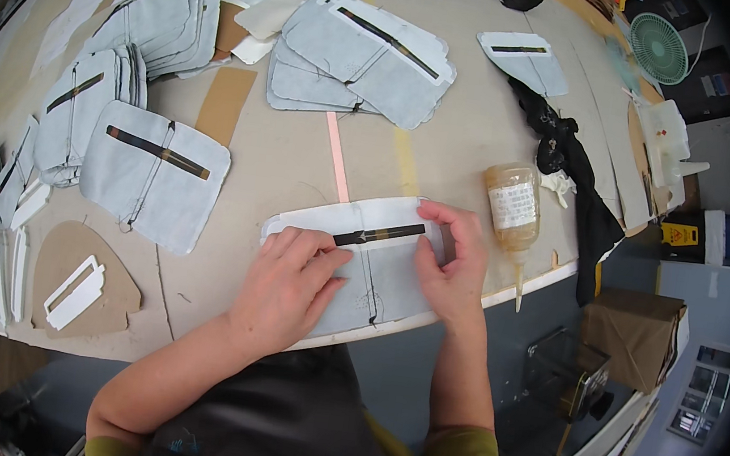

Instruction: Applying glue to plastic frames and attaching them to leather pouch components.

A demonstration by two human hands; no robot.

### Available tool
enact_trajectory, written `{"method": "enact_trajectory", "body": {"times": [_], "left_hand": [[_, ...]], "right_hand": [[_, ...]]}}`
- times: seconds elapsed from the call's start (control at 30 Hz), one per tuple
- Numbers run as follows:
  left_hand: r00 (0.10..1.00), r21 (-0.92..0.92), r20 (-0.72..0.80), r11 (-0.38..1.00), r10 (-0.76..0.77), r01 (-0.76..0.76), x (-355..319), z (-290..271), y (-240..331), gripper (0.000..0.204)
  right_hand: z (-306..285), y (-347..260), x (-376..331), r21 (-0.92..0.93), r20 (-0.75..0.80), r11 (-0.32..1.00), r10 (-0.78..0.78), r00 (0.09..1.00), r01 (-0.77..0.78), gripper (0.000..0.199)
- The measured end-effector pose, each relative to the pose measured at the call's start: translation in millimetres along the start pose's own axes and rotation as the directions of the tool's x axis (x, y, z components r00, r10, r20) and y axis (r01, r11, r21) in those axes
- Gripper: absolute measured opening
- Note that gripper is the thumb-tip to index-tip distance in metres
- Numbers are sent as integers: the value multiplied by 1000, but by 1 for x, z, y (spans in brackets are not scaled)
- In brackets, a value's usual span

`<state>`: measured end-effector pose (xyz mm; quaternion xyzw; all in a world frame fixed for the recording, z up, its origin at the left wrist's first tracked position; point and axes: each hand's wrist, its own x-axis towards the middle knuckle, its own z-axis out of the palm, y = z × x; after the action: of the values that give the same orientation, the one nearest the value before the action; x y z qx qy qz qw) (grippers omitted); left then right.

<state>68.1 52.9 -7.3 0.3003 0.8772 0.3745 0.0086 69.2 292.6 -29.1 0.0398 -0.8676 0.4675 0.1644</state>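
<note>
A light-grey fabric panel (pixel 331 301) lies at the table's front edge, with a dark strip (pixel 391 234) across its upper part and a dark thread running down its middle. My left hand (pixel 280 277) rests on its left side, covering the strip's left end. The fingers there are bent and close together; whatever they may pinch is hidden. Over the panel's right end, my right hand (pixel 455 265) has thumb and forefinger apart, the forefinger at the top edge and the thumb near the strip's right end.
A squeeze bottle of amber liquid (pixel 511 207) lies to the right, its nozzle over the table edge. Similar panels (pixel 362 52) are stacked beyond and at the left (pixel 153 195). White frame-shaped pieces (pixel 74 296) lie front left. Black cloth (pixel 582 181) and a green fan (pixel 658 48) are right.
</note>
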Motion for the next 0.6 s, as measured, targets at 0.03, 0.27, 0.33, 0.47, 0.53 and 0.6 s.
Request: {"method": "enact_trajectory", "body": {"times": [0.03, 0.27, 0.33, 0.47, 0.53, 0.6], "left_hand": [[1000, 2, 0, 1000, -3, 3, -1, 1, 0, 35], [998, 158, 4, 985, 69, -69, -4, 4, -2, 37], [997, 181, 4, 981, 74, -73, -5, 5, -2, 37], [996, 159, -32, 984, 87, -80, -6, 8, -2, 41], [995, 151, -37, 985, 89, -82, -6, 8, -1, 40], [994, 180, -46, 980, 95, -86, -6, 7, -1, 41]], "right_hand": [[0, -1, 1, 3, 2, 1000, 0, 1000, 0, 42], [-2, -5, 3, -113, 1, 992, -64, 998, 64, 43], [-1, -11, -1, -173, -32, 979, -117, 993, 109, 42], [12, -35, -7, -74, 86, 997, 0, 996, 6, 38], [21, -33, -8, -117, 68, 989, -81, 994, 89, 34], [24, -32, -8, -123, 70, 989, -71, 995, 79, 33]]}}
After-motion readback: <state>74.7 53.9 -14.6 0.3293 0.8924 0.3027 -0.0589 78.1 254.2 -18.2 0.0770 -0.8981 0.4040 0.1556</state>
